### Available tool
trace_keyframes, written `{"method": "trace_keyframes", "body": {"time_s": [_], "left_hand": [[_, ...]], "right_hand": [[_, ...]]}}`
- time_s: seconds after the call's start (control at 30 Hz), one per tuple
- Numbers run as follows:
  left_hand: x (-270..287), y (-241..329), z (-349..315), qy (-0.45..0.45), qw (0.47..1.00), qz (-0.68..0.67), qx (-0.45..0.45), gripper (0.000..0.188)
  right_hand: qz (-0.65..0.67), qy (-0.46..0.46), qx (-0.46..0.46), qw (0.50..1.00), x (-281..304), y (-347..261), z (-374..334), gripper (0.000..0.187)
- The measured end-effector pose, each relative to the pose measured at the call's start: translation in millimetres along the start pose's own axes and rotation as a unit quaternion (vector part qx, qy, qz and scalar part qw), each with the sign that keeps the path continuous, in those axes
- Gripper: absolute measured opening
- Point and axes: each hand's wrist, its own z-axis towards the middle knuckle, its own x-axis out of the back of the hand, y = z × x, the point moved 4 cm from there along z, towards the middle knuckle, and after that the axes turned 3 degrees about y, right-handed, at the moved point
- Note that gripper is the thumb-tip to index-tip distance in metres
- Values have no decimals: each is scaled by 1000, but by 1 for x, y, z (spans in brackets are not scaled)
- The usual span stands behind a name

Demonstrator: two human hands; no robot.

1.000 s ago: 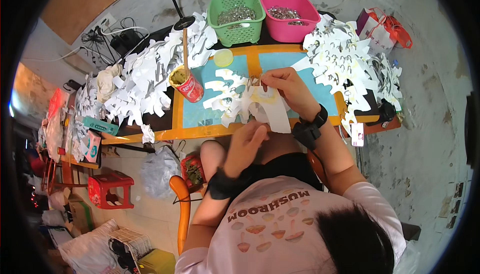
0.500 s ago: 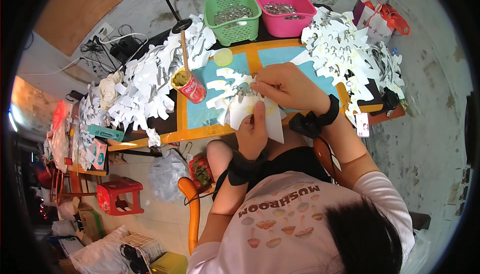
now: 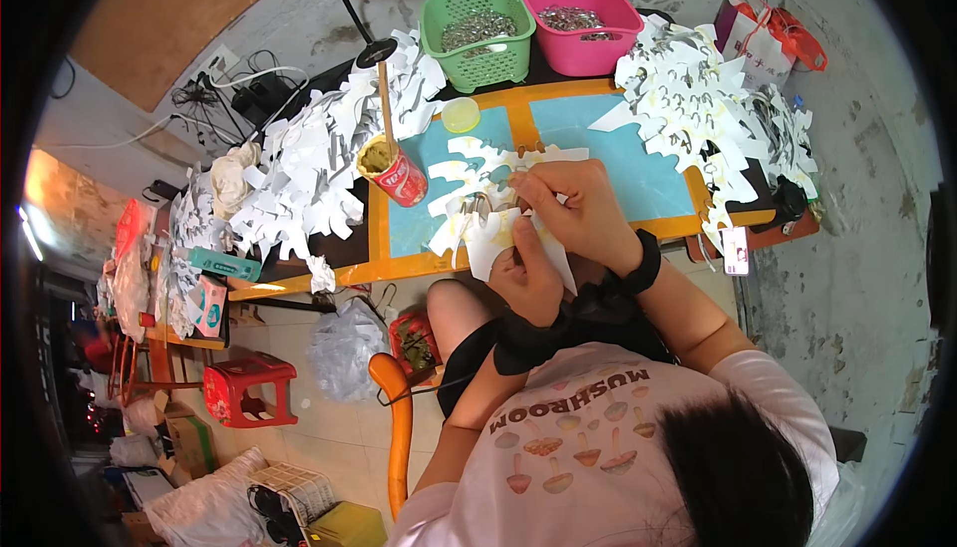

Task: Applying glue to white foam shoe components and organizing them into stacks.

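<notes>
Your bench [image 3: 379, 238] has blue sheets [image 3: 643, 173] edged with orange tape, against a stained grey wall [image 3: 842, 248]; pale tiled floor [image 3: 339, 437] below, red plastic stool [image 3: 249, 367] at left. Loose matte white cutouts heap on the left [image 3: 309, 163]; yellow-smeared ones with metal loops spread on the right [image 3: 688, 98]. Green perforated basket [image 3: 488, 70] and smooth pink basket [image 3: 598, 56] hold shiny metal bits; red can [image 3: 404, 186] has a wooden stick [image 3: 386, 108] in it. White cutout [image 3: 486, 248] sits over the bench's near edge: your left hand [image 3: 531, 288] pinches it, thumb on top; your right hand's [image 3: 583, 208] grip is pressed together above it, can't tell on what. Versus half a second ago, right hand is lower, closer to left.
</notes>
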Motion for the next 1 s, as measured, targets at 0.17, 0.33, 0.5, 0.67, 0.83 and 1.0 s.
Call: {"method": "trace_keyframes", "body": {"time_s": [0.17,0.33,0.5,0.67,0.83,1.0], "left_hand": [[-4,-7,0,0,999,36,-15,37],[-4,-20,5,0,995,103,-9,42],[-4,-17,16,-59,994,70,52,46],[9,-23,12,-81,993,-56,-68,47],[7,-26,20,-121,991,-33,-38,42],[-3,28,39,-92,890,355,-271,40]], "right_hand": [[66,17,-31,997,-1,10,-1,31],[211,-50,-132,967,8,30,3,26],[223,-72,-56,971,5,34,4,24],[217,-58,-114,968,-3,28,2,22],[217,-61,-118,967,0,40,0,21],[109,69,-109,986,35,49,-5,36]]}}
